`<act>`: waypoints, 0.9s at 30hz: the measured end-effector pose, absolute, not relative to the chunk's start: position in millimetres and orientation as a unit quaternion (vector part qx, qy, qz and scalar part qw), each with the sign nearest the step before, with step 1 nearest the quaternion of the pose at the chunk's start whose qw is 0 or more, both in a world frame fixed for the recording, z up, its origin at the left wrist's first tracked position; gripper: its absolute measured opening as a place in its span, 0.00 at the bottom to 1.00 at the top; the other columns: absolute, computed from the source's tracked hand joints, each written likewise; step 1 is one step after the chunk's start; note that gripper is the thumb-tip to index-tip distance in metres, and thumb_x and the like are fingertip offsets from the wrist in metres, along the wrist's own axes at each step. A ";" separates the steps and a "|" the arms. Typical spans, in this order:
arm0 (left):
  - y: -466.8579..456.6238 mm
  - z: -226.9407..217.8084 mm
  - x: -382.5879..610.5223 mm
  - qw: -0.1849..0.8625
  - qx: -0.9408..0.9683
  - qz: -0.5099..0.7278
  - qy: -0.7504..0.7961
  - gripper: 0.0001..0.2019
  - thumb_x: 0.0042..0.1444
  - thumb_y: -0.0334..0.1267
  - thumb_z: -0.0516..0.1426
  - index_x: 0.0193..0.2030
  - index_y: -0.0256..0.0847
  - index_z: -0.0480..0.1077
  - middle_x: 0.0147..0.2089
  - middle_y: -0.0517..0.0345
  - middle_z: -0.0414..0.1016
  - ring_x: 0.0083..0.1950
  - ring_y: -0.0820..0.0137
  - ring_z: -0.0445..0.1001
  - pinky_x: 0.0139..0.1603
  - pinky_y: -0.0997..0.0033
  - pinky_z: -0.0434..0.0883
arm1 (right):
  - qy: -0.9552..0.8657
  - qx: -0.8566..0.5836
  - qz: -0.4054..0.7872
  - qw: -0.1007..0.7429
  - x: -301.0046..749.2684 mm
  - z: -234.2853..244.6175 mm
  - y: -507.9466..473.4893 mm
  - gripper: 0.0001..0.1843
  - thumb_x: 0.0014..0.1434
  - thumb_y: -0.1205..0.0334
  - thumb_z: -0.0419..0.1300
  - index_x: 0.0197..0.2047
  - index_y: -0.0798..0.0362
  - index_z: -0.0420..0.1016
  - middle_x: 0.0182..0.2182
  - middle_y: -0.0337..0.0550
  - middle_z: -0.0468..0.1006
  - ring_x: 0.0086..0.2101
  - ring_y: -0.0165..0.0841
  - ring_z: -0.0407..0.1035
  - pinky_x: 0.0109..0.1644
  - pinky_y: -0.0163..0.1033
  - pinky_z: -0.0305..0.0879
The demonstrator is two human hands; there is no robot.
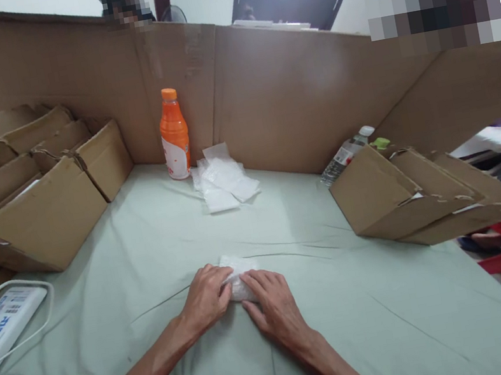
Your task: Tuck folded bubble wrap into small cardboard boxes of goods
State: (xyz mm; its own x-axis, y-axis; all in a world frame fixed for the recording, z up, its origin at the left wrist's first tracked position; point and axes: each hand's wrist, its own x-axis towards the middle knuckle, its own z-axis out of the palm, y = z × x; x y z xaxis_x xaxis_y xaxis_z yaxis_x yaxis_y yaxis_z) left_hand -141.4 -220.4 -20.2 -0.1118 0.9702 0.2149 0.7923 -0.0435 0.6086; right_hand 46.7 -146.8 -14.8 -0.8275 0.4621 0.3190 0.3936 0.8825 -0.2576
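A small piece of clear bubble wrap (240,289) lies on the green cloth near the front middle of the table, between my hands. My left hand (207,293) grips its left side, with fingers bent over the top and the thumb at the near edge. On the right side, my right hand (272,297) has its fingers curled over the wrap and its thumb below. Whether anything is inside the wrap cannot be made out. Farther back, several flat bubble wrap sheets (224,179) lie in a loose pile.
An orange bottle (175,136) stands behind the pile, by the cardboard wall (292,96). Divided cardboard boxes (55,209) sit at left, a smaller cardboard box (377,191) at right. A clear bottle (346,154) leans behind that. A white device with a cable (8,327) lies at the left edge.
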 end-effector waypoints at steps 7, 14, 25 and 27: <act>-202.3 -12.5 -148.3 0.180 0.668 0.277 0.667 0.13 0.56 0.28 0.54 0.42 0.43 0.78 0.41 0.54 0.82 0.44 0.60 0.75 0.51 0.59 0.69 | -0.946 -0.237 0.079 0.204 44.4 -16.1 -140.4 0.31 0.58 0.62 0.63 0.63 0.52 0.65 0.60 0.57 0.70 0.56 0.50 0.65 0.57 0.55 0.60; -203.6 -10.1 -149.8 0.194 0.605 0.330 0.698 0.23 0.56 0.36 0.57 0.60 0.38 0.69 0.50 0.47 0.77 0.50 0.59 0.74 0.54 0.58 0.71 | -0.937 -0.227 0.142 0.225 41.4 -18.8 -131.1 0.14 0.62 0.67 0.59 0.51 0.52 0.74 0.43 0.50 0.82 0.43 0.44 0.73 0.50 0.50 0.64; -231.0 -6.2 -106.0 0.515 0.305 0.632 0.493 0.20 0.57 0.50 0.62 0.49 0.37 0.72 0.46 0.51 0.78 0.51 0.61 0.74 0.55 0.63 0.69 | -0.747 -0.302 0.559 0.198 32.8 4.5 -140.6 0.18 0.66 0.50 0.55 0.42 0.53 0.80 0.33 0.41 0.81 0.34 0.35 0.73 0.38 0.36 0.67; -229.0 -3.6 -104.2 0.505 0.285 0.645 0.498 0.19 0.58 0.49 0.61 0.50 0.38 0.72 0.45 0.53 0.78 0.49 0.63 0.74 0.53 0.65 0.69 | -0.774 -0.293 0.524 0.200 33.3 8.7 -142.0 0.16 0.65 0.51 0.56 0.40 0.53 0.79 0.33 0.42 0.79 0.34 0.35 0.72 0.39 0.37 0.66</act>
